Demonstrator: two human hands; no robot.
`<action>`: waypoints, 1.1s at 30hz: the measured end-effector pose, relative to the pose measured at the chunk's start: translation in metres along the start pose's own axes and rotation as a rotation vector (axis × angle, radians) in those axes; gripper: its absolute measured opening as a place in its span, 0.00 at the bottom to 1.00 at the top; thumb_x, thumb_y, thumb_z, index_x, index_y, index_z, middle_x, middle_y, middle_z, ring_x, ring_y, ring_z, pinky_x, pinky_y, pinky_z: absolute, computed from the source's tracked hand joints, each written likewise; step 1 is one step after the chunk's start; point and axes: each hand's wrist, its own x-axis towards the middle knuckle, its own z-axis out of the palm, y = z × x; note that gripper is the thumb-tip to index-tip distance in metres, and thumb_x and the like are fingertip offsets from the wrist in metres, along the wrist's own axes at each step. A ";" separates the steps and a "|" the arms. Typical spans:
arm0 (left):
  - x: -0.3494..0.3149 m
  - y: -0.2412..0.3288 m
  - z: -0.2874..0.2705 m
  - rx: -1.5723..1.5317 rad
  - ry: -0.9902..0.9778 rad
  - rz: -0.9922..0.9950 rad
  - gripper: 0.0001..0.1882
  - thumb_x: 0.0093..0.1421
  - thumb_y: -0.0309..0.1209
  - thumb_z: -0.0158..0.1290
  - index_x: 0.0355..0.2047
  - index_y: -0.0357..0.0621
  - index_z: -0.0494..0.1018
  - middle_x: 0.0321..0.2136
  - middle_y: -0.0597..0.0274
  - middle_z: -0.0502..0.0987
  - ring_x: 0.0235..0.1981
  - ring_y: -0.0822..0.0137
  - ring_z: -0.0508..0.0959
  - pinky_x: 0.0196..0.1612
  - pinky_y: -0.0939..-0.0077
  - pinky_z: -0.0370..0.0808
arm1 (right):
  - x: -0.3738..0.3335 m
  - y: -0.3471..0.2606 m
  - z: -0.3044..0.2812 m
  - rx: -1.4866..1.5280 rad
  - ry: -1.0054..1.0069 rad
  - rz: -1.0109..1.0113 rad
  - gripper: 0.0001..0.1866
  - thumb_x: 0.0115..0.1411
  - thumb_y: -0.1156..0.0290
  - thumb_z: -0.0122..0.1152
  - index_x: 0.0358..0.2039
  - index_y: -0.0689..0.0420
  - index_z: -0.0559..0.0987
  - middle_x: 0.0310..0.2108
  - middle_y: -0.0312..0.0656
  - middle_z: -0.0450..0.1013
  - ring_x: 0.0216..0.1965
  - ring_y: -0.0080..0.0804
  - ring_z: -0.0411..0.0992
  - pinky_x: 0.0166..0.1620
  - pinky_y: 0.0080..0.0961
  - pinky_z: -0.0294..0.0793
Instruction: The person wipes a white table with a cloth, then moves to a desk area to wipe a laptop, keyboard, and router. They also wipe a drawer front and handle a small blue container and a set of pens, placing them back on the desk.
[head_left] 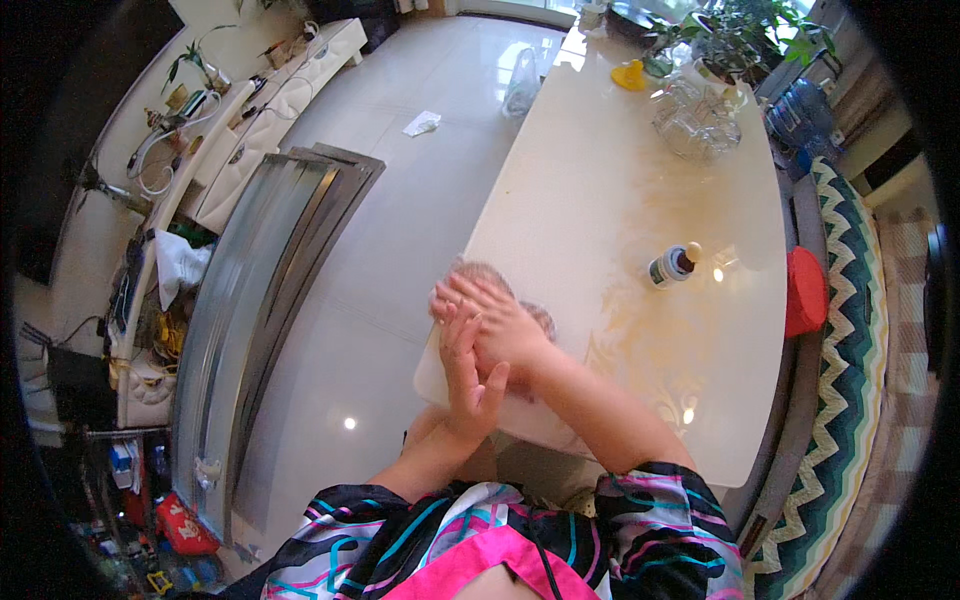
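Observation:
At the left edge of the cream table (560,200), my two hands meet, one laid against the other. My right hand (500,325) reaches across with its fingers stretched out, slightly blurred by motion. My left hand (468,375) rests against it, fingers extended and thumb apart. Behind and beside them shows a brownish-grey soft-looking thing (542,318), mostly covered; its kind is unclear. Neither hand visibly grips anything. To the right stands a small dark dropper bottle (668,268) with a pale label and a cream bulb top, apart from both hands.
A clear or wire rack (697,120), a yellow object (629,75) and potted plants (735,40) occupy the table's far end. A red stool (806,292) and a zigzag-covered sofa (848,330) line the right. Glass panels (265,260) lie left; paper (422,123) is on the floor.

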 end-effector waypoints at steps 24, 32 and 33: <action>0.015 0.015 0.035 0.898 -0.778 0.039 0.60 0.51 0.72 0.54 0.75 0.54 0.47 0.75 0.46 0.40 0.76 0.42 0.36 0.71 0.33 0.32 | -0.142 0.031 -0.052 0.093 0.160 0.306 0.31 0.71 0.55 0.47 0.69 0.59 0.64 0.72 0.47 0.56 0.75 0.41 0.48 0.76 0.42 0.41; -0.002 0.008 0.050 1.009 -0.696 0.023 0.49 0.63 0.64 0.47 0.75 0.53 0.46 0.76 0.49 0.40 0.76 0.44 0.37 0.72 0.34 0.33 | -0.145 0.043 -0.045 0.188 0.245 0.314 0.34 0.70 0.49 0.48 0.69 0.59 0.63 0.71 0.48 0.57 0.75 0.42 0.50 0.75 0.40 0.42; -0.004 0.011 0.050 0.989 -0.698 0.028 0.47 0.64 0.63 0.46 0.75 0.53 0.46 0.76 0.50 0.40 0.76 0.44 0.37 0.72 0.35 0.34 | -0.143 0.044 -0.046 0.179 0.242 0.319 0.35 0.70 0.48 0.48 0.69 0.59 0.63 0.72 0.48 0.57 0.75 0.41 0.49 0.75 0.40 0.42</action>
